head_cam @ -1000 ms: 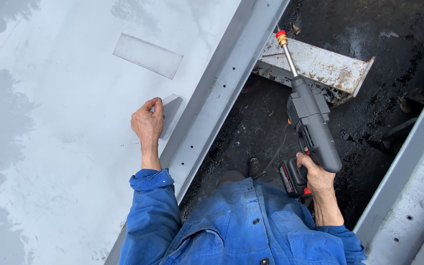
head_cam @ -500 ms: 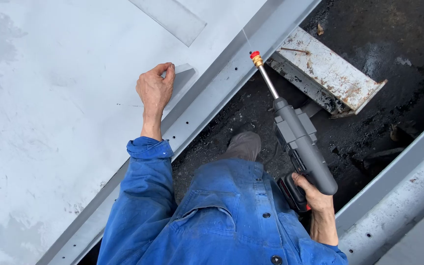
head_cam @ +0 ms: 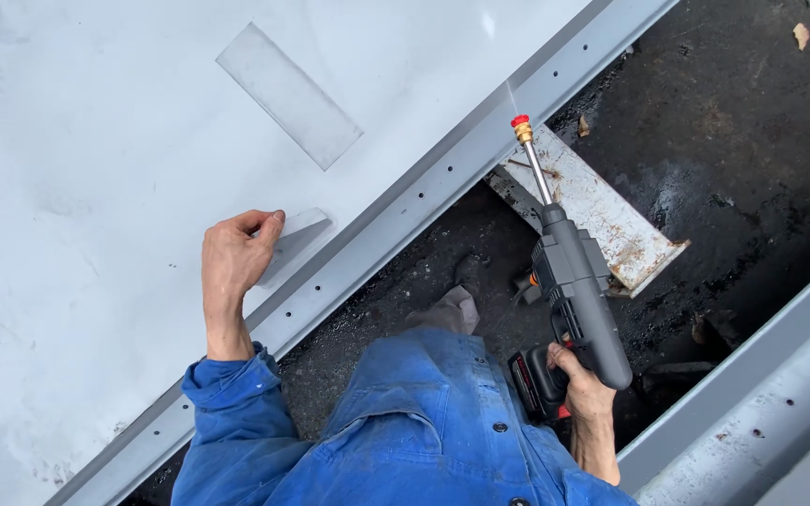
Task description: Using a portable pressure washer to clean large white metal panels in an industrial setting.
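Head view, looking down. The right hand (head_cam: 581, 389) is closed around the grip of a grey cordless spray gun (head_cam: 578, 298), whose thin metal lance ends in a brass fitting with a red nozzle (head_cam: 519, 121); the nozzle sits just beside the lower edge of the grey perforated rail (head_cam: 396, 217) and above a rusted, pale metal plate (head_cam: 602, 208) lying in the dark, wet pit (head_cam: 752, 159). A faint jet appears to leave the nozzle toward the rail. The left hand (head_cam: 234, 255) rests on the pale grey panel (head_cam: 96, 169), fingers curled loosely on a small raised patch (head_cam: 294, 236), holding nothing. A larger rectangular patch (head_cam: 289, 96) lies well apart, higher on the panel. Risks, as judged: the panel looks wet, so the bracing hand may slip and tip the person's weight toward the pit; a jet striking the rail at close range may throw spray and grit back at the blue sleeve (head_cam: 236, 412) and face; one-handed aim lets the lance drift off the rail onto the plate
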